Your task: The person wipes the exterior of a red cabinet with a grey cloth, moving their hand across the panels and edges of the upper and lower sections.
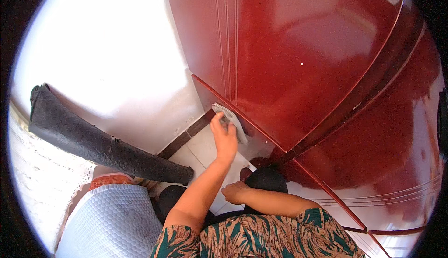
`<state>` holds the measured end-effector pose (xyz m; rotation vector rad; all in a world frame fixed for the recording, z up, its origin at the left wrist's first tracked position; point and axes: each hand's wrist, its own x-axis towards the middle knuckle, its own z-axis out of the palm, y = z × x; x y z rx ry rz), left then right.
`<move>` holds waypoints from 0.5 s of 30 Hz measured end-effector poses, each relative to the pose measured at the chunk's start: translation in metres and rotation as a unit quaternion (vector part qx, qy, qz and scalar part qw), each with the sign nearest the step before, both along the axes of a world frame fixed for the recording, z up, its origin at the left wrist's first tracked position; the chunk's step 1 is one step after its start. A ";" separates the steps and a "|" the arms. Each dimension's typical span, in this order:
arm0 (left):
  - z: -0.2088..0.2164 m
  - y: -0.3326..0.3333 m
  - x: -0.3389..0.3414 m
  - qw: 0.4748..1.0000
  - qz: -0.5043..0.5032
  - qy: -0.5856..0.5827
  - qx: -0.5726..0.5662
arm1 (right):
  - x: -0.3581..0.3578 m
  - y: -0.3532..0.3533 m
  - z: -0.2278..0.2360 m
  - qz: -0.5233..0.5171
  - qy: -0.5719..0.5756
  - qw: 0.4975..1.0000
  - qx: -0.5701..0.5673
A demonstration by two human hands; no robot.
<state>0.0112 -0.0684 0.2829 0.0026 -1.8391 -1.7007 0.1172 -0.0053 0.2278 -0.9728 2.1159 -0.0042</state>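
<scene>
A glossy dark-red cabinet (303, 71) fills the right side of the view, meeting a white wall (112, 43). A long black roll (102, 146) leans against that wall. The left hand (225, 141) reaches to the cabinet's lower corner, fingers bent over a cloth (240, 130); I cannot tell whether it pinches or merely presses it. The right hand (235, 192) is loosely curled beside the knee, its grasp hidden. The cloth lies just below the cabinet's trim strip (261, 129), near the wall. It should be light, soft and unbreakable, sliding easily over gloss; the folded middle looks best to hold. It is pale grey-white, creased and layered.
</scene>
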 end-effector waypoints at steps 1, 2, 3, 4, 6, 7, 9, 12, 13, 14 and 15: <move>0.000 -0.001 0.000 1.000 0.007 0.002 -0.029 | 0.001 -0.002 0.005 -0.007 -0.005 1.000 0.003; 0.000 0.000 0.005 0.998 0.015 0.004 -0.058 | 0.002 -0.005 0.008 -0.012 -0.011 1.000 0.004; 0.005 0.005 0.012 0.996 0.023 0.008 -0.085 | 0.001 -0.004 0.007 -0.018 -0.014 1.000 0.009; 0.010 0.017 0.031 0.994 0.006 0.006 -0.112 | 0.003 0.000 -0.010 -0.055 -0.004 0.997 -0.045; 0.013 0.052 0.063 0.995 -0.093 -0.005 -0.046 | 0.000 0.013 -0.022 -0.075 0.004 0.994 -0.078; 0.012 0.058 0.069 0.994 -0.104 0.007 -0.036 | 0.001 0.014 -0.024 -0.071 0.002 0.994 -0.081; 0.008 0.053 0.059 0.995 -0.083 0.028 -0.055 | 0.003 0.014 -0.018 -0.055 -0.013 0.996 -0.073; 0.007 0.014 0.014 0.995 -0.010 0.023 -0.093 | 0.006 0.006 -0.009 -0.011 -0.037 0.998 -0.046; 0.012 0.002 -0.003 0.996 0.009 0.023 -0.088 | 0.004 0.006 -0.004 0.038 -0.005 0.997 -0.065; 0.015 -0.010 -0.021 0.996 0.028 0.022 -0.084 | 0.002 0.003 0.003 0.031 -0.026 0.999 -0.036; 0.022 -0.018 -0.037 0.995 0.036 0.036 -0.090 | 0.000 0.006 0.001 0.022 -0.023 0.998 -0.047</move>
